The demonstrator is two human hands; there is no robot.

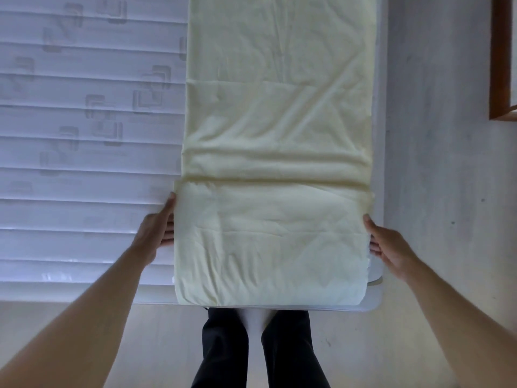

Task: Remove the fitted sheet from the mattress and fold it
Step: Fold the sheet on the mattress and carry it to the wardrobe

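Gripping each long edge of the near fold, likely to carry it forward squarely: left hand (156,233) holds the sheet's left side, right hand (390,246) its right, thumbs on top. Fitted sheet (275,121) off the bed, laid as a long pale-yellow strip along the bare mattress (84,113); soft creases, one doubled section nearest the person

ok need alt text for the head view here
Seen from above, a left hand and right hand grip the side edges of a pale yellow sheet, folded into a long strip on a bare white mattress.
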